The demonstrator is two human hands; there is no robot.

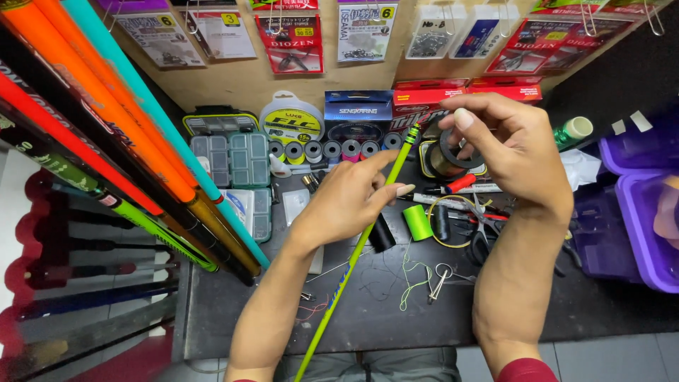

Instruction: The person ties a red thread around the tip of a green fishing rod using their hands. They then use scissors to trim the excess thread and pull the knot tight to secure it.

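Left hand [350, 201] pinches the lime-green rod blank [368, 233] mid-shaft, fingers closed round it; the blank runs diagonally from lap up over the counter [382, 318]. Right hand [513, 145] grips a dark tape roll [453, 152] near the rod tip, fingers curled. No wrap visible on the tip yet, so looks like an early stage. Green thread spool [417, 222], pliers [484, 237] and loose guide ring [443, 270] lie unused.

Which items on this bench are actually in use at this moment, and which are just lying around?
In use:
- lime-green rod, steadied by the left hand
- dark tape roll, held at the rod tip by the right hand

Lying about:
- green thread spool
- scissors
- compartment boxes
- purple bins
- leaning rods
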